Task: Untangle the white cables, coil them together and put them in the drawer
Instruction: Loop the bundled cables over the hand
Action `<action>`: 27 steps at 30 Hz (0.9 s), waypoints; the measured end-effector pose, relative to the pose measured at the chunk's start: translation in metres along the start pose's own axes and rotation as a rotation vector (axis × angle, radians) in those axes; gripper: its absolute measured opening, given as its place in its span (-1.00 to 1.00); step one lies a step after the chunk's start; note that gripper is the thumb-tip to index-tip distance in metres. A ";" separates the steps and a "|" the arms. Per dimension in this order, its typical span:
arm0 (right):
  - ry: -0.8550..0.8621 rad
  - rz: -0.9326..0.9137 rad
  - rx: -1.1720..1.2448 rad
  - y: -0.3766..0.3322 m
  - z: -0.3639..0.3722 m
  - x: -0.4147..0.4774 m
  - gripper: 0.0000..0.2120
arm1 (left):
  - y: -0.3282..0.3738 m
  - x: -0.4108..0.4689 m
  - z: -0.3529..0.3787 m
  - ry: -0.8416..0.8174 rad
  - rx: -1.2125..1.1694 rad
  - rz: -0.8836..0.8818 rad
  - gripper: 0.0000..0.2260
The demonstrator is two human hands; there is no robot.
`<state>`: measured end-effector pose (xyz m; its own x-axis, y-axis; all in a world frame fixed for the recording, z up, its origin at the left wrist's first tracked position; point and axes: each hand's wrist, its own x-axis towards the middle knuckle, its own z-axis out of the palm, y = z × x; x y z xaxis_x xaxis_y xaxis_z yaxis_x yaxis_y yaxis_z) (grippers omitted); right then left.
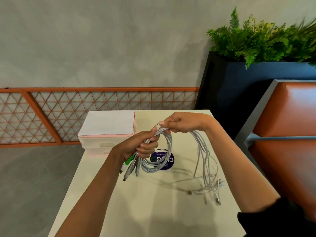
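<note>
Both hands [164, 134] around the half-coiled white cables [160, 151].

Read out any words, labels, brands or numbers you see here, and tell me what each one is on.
"C": large white letter on the round purple sticker on the table, with a green ring shape beside it; the white cables cover the rest of the word.
Small lines on the same sticker: too small to read.
Paper on the drawer box: no text visible.
</note>
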<state>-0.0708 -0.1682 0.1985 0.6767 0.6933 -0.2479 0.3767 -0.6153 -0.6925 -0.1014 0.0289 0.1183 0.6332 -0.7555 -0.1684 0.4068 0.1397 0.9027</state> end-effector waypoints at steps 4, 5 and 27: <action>0.109 -0.058 0.108 0.011 0.003 -0.002 -0.74 | 0.008 0.001 -0.007 0.011 -0.089 0.013 -0.60; 0.156 -0.043 0.137 0.015 0.005 -0.002 -0.78 | 0.009 0.001 -0.008 0.008 -0.093 0.013 -0.60; 0.185 0.021 0.135 0.019 0.018 0.019 -0.74 | 0.002 -0.005 0.010 0.611 0.450 0.158 -0.60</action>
<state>-0.0620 -0.1599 0.1679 0.7928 0.5923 -0.1435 0.2812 -0.5644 -0.7762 -0.1100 0.0265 0.1244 0.9655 -0.2424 -0.0952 0.0581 -0.1559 0.9861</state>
